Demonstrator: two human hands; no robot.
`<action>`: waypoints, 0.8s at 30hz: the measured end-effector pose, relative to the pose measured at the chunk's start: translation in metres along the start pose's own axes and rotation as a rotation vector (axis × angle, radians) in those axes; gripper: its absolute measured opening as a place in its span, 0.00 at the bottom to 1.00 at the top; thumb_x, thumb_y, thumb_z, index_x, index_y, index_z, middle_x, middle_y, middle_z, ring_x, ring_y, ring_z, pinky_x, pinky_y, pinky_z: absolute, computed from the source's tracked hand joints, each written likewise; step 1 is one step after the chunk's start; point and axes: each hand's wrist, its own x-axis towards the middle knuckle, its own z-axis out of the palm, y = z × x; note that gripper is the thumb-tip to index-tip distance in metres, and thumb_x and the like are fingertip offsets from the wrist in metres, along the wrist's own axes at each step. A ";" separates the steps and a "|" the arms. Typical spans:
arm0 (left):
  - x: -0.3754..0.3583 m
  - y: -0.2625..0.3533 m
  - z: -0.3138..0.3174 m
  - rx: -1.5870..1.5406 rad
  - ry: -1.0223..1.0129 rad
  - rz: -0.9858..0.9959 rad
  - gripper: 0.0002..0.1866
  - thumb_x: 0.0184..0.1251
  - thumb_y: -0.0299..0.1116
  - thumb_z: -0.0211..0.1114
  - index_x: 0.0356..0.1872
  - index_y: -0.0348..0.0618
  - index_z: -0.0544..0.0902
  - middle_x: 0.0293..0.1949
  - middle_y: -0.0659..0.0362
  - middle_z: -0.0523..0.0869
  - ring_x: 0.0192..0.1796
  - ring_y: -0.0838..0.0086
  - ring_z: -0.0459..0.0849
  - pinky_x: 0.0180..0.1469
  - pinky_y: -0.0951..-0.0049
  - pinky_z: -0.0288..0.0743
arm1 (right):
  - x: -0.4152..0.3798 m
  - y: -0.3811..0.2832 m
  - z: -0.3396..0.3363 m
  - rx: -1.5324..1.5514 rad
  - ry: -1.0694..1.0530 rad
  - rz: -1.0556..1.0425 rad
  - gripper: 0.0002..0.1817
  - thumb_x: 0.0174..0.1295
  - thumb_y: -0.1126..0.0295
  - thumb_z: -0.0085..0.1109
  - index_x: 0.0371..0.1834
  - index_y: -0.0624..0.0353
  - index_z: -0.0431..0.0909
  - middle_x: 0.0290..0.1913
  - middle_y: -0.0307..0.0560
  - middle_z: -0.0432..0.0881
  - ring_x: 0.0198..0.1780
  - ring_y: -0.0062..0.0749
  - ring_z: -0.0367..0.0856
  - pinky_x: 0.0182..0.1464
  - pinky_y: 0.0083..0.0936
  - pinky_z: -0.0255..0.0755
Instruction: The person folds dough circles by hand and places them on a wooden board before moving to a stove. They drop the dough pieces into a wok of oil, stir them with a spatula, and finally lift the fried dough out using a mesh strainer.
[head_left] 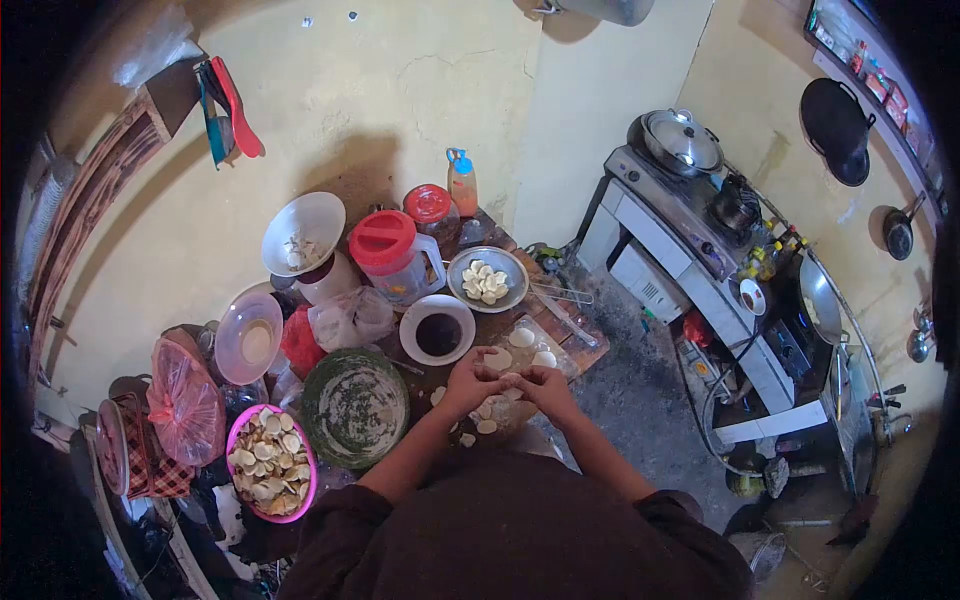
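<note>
My left hand (474,387) and my right hand (545,388) meet over the near part of the work table, fingertips pinched together. Whatever lies between the fingers is too small and covered to make out. Around and beneath them are flat pale rounds that look like dough, including one round (522,337) and another (543,360) just beyond my right hand. Smaller pale pieces (486,427) lie below the hands. A strainer (520,268) farther back holds several folded pale pieces. Left of it stands a white bowl (408,318) of dark liquid.
A flour-dusted green tray (318,400) and a pink-rimmed basin (313,470) of pale pieces sit to the left. Behind stand a red-lidded jug (385,258), a red-lidded jar (430,205) and a bottle (463,187). A stove (660,200) with pots is at the right.
</note>
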 end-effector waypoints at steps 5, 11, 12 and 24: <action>0.000 -0.007 0.006 -0.184 0.028 0.035 0.29 0.50 0.22 0.70 0.54 0.39 0.66 0.36 0.51 0.83 0.38 0.71 0.83 0.41 0.70 0.80 | 0.011 0.017 0.001 0.030 0.191 -0.054 0.11 0.61 0.68 0.57 0.40 0.66 0.78 0.35 0.44 0.81 0.36 0.24 0.79 0.39 0.21 0.75; -0.003 0.007 0.008 -0.009 0.046 0.084 0.27 0.51 0.21 0.68 0.52 0.37 0.66 0.36 0.49 0.83 0.38 0.69 0.83 0.41 0.69 0.81 | 0.007 0.005 0.003 0.090 0.094 -0.037 0.13 0.61 0.67 0.58 0.40 0.67 0.77 0.36 0.44 0.81 0.36 0.24 0.79 0.40 0.22 0.74; -0.004 0.008 0.009 0.031 0.039 0.098 0.27 0.51 0.20 0.68 0.52 0.37 0.66 0.36 0.49 0.83 0.38 0.69 0.83 0.41 0.69 0.81 | 0.007 0.007 0.002 0.091 0.094 -0.034 0.13 0.61 0.67 0.58 0.40 0.67 0.77 0.36 0.44 0.81 0.36 0.24 0.79 0.40 0.22 0.74; 0.006 -0.012 0.012 0.057 0.154 0.114 0.26 0.49 0.23 0.69 0.49 0.36 0.67 0.33 0.54 0.83 0.37 0.73 0.83 0.37 0.75 0.79 | 0.001 0.002 -0.002 0.357 0.162 0.057 0.15 0.58 0.71 0.60 0.44 0.70 0.75 0.40 0.46 0.80 0.40 0.28 0.80 0.45 0.21 0.75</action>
